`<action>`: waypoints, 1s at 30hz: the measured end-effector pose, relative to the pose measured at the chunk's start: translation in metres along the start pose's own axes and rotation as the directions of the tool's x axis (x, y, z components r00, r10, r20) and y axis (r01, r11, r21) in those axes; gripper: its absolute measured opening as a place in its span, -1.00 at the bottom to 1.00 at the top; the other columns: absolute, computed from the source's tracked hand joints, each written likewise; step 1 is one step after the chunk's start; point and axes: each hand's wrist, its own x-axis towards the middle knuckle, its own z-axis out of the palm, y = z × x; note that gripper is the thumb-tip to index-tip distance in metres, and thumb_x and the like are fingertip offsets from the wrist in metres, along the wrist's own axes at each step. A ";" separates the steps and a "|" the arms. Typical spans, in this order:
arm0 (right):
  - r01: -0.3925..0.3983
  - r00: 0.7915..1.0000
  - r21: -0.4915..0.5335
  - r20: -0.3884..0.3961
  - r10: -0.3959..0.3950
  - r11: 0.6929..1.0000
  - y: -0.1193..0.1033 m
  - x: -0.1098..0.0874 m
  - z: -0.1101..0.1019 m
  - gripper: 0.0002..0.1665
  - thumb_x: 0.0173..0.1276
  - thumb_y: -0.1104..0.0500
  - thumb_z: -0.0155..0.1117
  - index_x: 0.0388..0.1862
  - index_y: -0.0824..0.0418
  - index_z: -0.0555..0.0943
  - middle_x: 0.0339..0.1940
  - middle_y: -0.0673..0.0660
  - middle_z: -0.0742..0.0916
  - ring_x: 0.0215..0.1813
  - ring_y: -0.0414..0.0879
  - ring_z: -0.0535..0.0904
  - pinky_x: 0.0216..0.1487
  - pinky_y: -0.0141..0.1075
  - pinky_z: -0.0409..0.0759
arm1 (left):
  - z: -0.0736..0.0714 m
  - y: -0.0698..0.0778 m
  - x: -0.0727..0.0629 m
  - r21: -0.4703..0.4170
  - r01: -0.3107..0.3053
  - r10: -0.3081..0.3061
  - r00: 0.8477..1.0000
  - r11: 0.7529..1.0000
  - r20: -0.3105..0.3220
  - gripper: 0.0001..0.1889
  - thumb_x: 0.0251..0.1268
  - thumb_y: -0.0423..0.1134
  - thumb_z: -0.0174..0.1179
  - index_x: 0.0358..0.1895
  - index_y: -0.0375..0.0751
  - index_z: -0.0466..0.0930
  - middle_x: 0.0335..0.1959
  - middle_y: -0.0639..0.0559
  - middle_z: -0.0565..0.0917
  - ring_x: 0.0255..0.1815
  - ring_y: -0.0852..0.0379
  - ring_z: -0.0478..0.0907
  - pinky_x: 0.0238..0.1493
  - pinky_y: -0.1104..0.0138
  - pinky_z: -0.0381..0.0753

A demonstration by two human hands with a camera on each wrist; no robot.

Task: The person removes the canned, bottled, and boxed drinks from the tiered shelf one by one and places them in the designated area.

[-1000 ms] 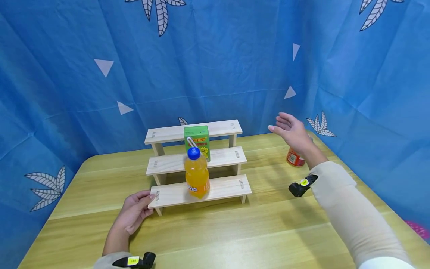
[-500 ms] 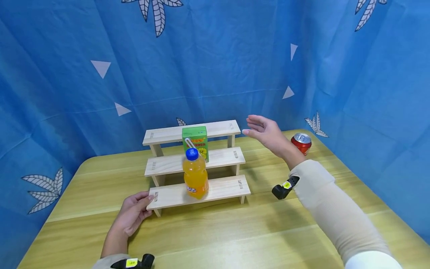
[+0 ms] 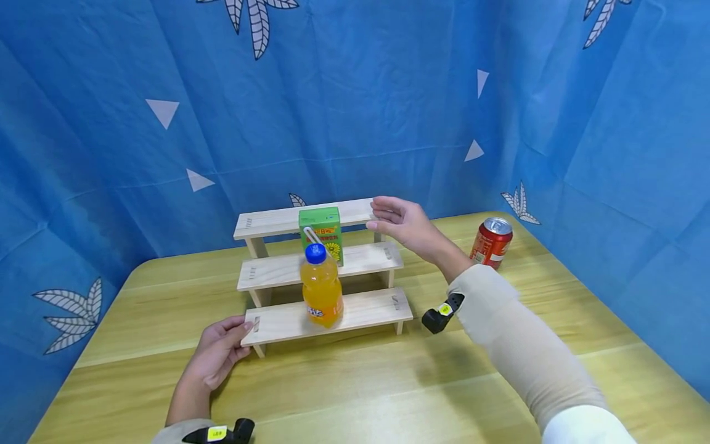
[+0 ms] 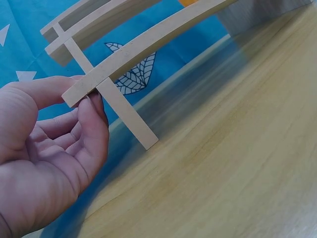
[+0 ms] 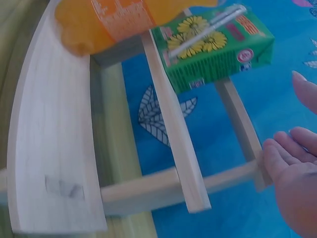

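Observation:
A three-step wooden display rack (image 3: 360, 311) stands on the table. My left hand (image 3: 219, 354) pinches the left end of its lowest board, thumb on top and fingers beneath, as the left wrist view shows. An orange soda bottle (image 3: 323, 290) with a blue cap stands upright on the bottom step. Behind it, a green drink carton (image 3: 322, 225) with a white straw on its front sits on the middle step, partly hidden by the bottle. My right hand (image 3: 407, 228), fingers slightly bent and thumb apart, is at the right end of the top board; whether it touches is unclear.
A red soda can (image 3: 492, 240) stands upright on the wooden table (image 3: 344, 394) to the right, beyond my right forearm. A blue patterned curtain (image 3: 355, 111) hangs behind the table and along its right side.
My right hand has moved left from near the red can to the right end of the top board, uncovering the can. The left hand keeps its hold on the lowest board.

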 end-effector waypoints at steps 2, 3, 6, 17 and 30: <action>0.000 1.000 -0.001 0.002 0.000 1.000 0.000 0.002 0.005 -0.23 0.28 0.06 0.30 0.40 0.23 0.25 0.39 0.17 0.41 0.36 -0.05 0.36 0.32 -0.19 0.37 | 0.000 0.000 0.000 -0.004 0.001 -0.001 1.000 1.000 0.001 -0.81 0.35 -0.37 0.08 -0.04 -0.33 0.38 -0.41 0.03 0.63 -0.49 0.27 0.55 -0.48 0.50 0.58; 0.001 1.000 -0.001 0.001 -0.001 1.000 0.000 0.003 0.007 -0.23 0.28 0.05 0.30 0.39 0.22 0.25 0.38 0.17 0.41 0.36 -0.05 0.36 0.31 -0.20 0.38 | -0.001 0.000 0.000 -0.006 0.002 -0.002 1.000 1.000 0.003 -0.81 0.35 -0.37 0.08 -0.05 -0.33 0.38 -0.41 0.04 0.64 -0.48 0.27 0.55 -0.48 0.50 0.58; 0.001 1.000 -0.003 -0.003 -0.001 1.000 -0.001 0.005 0.013 -0.25 0.27 0.05 0.31 0.38 0.21 0.28 0.37 0.17 0.43 0.34 -0.06 0.39 0.29 -0.21 0.40 | -0.001 -0.001 0.000 -0.013 0.001 -0.001 1.000 1.000 0.007 -0.82 0.34 -0.36 0.09 -0.06 -0.31 0.40 -0.41 0.04 0.64 -0.49 0.27 0.55 -0.48 0.50 0.58; 0.000 0.999 0.002 0.034 0.000 1.000 -0.005 0.012 0.035 -0.26 0.25 0.05 0.34 0.36 0.18 0.32 0.35 0.11 0.46 0.32 -0.10 0.41 0.25 -0.28 0.43 | -0.002 -0.001 0.000 -0.008 -0.002 0.002 1.000 1.000 0.007 -0.81 0.35 -0.35 0.09 -0.05 -0.31 0.39 -0.40 0.03 0.64 -0.47 0.26 0.56 -0.46 0.50 0.59; 0.012 0.997 0.065 0.074 -0.017 0.998 -0.005 0.018 0.052 -0.31 0.25 0.14 0.33 0.34 0.20 0.33 0.26 0.11 0.54 0.26 -0.10 0.48 0.18 -0.30 0.50 | 0.001 0.001 -0.001 0.022 0.007 -0.007 1.000 1.000 -0.011 -0.75 0.36 -0.34 0.08 0.00 -0.38 0.35 -0.39 0.05 0.65 -0.46 0.27 0.55 -0.48 0.49 0.56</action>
